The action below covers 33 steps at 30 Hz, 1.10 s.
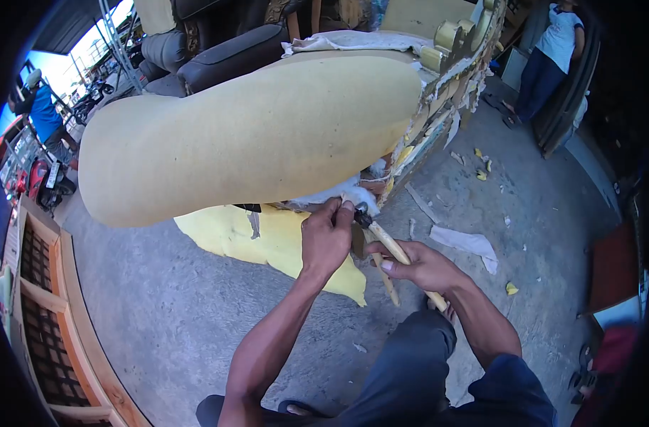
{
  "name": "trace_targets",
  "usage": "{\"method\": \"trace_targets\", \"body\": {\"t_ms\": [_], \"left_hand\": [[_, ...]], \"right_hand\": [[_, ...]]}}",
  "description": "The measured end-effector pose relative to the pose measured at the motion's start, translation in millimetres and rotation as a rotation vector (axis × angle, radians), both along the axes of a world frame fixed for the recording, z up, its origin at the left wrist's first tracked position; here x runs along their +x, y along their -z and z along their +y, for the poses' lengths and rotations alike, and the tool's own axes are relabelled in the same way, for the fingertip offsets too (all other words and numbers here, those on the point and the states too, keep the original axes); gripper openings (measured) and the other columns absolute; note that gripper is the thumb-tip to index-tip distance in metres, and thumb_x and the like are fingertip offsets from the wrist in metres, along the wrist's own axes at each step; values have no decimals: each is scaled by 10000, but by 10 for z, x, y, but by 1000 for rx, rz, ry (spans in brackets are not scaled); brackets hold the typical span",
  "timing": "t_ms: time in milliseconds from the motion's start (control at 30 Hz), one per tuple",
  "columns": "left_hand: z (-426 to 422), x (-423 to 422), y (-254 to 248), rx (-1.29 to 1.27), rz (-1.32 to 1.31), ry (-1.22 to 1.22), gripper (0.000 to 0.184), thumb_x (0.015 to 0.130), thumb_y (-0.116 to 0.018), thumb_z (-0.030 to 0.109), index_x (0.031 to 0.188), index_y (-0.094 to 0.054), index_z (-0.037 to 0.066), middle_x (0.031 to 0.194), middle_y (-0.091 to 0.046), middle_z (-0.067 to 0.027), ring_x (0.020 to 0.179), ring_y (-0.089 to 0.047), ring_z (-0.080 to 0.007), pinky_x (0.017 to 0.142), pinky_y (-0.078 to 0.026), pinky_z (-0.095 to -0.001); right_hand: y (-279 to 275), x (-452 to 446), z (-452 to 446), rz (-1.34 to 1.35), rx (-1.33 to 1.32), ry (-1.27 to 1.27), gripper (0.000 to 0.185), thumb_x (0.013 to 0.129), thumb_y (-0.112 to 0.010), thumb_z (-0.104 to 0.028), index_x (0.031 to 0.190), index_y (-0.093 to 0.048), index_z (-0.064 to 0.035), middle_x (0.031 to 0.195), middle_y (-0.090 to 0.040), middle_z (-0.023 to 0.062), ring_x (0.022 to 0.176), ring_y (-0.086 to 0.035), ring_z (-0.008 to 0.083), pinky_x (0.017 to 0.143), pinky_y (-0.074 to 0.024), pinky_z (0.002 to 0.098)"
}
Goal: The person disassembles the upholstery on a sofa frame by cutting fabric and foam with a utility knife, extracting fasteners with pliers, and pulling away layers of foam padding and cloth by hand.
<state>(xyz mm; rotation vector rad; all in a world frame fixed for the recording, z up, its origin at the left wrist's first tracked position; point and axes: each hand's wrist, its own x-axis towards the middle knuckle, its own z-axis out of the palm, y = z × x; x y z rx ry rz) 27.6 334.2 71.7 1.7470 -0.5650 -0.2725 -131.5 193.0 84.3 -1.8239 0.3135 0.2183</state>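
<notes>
My left hand (327, 235) is closed, thumb and fingertips pinched at white padding (356, 196) along the lower edge of a foam-covered sofa piece (260, 135). My right hand (424, 267) wraps round a tool with a pale wooden handle (390, 243). Its dark metal head (365, 218) is beside my left fingertips, against the padding. A second pale wooden stick (388, 285) slants down below my right fingers; I cannot tell whether it belongs to the same tool. A yellow foam sheet (246, 238) hangs or lies under the sofa piece.
Carved trim with torn cloth (438, 107) edges the sofa piece. Cloth strips (467, 245) and foam scraps (483, 167) litter the concrete floor. A wooden frame (75, 320) stands at left, dark armchairs (224, 57) behind. People stand at back right (548, 60) and far left (45, 114).
</notes>
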Motion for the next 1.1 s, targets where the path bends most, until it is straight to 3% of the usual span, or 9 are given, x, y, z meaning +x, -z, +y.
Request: {"method": "trace_targets", "body": {"t_ms": [200, 267, 367, 533, 633, 767, 867, 933, 1100], "left_hand": [[36, 89, -117, 72, 79, 114, 342, 955, -567, 303, 962, -694, -14, 810, -680, -214, 727, -632, -309, 753, -482, -408], [60, 119, -179, 71, 111, 122, 340, 957, -555, 286, 943, -692, -25, 832, -686, -229, 758, -641, -351, 764, -487, -425], [354, -75, -422, 101, -207, 208, 302, 949, -578, 249, 843, -664, -21, 775, -660, -203, 724, -631, -364, 714, -490, -436], [1151, -186, -1831, -382, -1169, 275, 165, 896, -659, 84, 746, -617, 32, 643, -507, -99, 561, -540, -281, 566, -439, -380], [1110, 309, -2178, -207, -1028, 207, 165, 902, -668, 156, 791, -631, 39, 722, -559, -98, 661, -578, -275, 626, -451, -388], [841, 607, -1998, 141, -1340, -65, 224, 928, -625, 285, 936, -642, 62, 909, -600, -108, 898, -584, -279, 777, -452, -434], [822, 625, -1956, 192, -1401, -187, 239, 938, -607, 308, 998, -642, 79, 947, -599, -106, 938, -579, -285, 805, -446, -435], [910, 632, -1857, 127, -1426, -136, 246, 934, -611, 309, 991, -648, 73, 962, -615, -112, 940, -585, -281, 795, -444, -442], [1035, 833, -1870, -97, -1100, 105, 285, 897, -613, 273, 1038, -723, 52, 1007, -663, -158, 1026, -606, -315, 914, -465, -443]], "right_hand": [[-187, 150, 351, 23, 413, 258, 486, 1009, -596, -269, 1415, -507, -17, 1205, -604, 118, 1148, -602, 220, 976, -522, 435], [-314, 234, 529, -1, 339, 279, 540, 1004, -586, -253, 1449, -412, -1, 1172, -600, 108, 1060, -621, 205, 868, -566, 428], [-241, 280, 756, -71, 99, 455, 613, 979, -593, -267, 1442, -282, -12, 1008, -586, 96, 786, -600, 153, 606, -544, 335], [-483, 356, 1173, 3, 232, 762, 581, 984, -626, -359, 1290, -330, 36, 923, -614, 134, 665, -593, 148, 540, -511, 297], [-320, 388, 1092, -7, 250, 756, 475, 985, -616, -340, 1194, -430, 44, 879, -615, 117, 643, -588, 149, 527, -497, 304], [-12, 465, 1227, 19, 242, 721, 254, 948, -609, -229, 970, -542, 15, 665, -515, 26, 496, -489, 107, 438, -401, 276], [521, 482, 3265, 132, 272, 693, 254, 918, -598, -235, 902, -578, 17, 608, -506, 42, 503, -517, 156, 459, -417, 337], [988, 249, 4280, 226, -82, -277, 394, 913, -584, -318, 1077, -642, 36, 851, -681, 180, 753, -693, 288, 819, -493, 476], [472, 647, 3010, 94, -55, 275, 401, 929, -614, -190, 1268, -528, 7, 1025, -625, 190, 951, -637, 268, 824, -483, 420]]}}
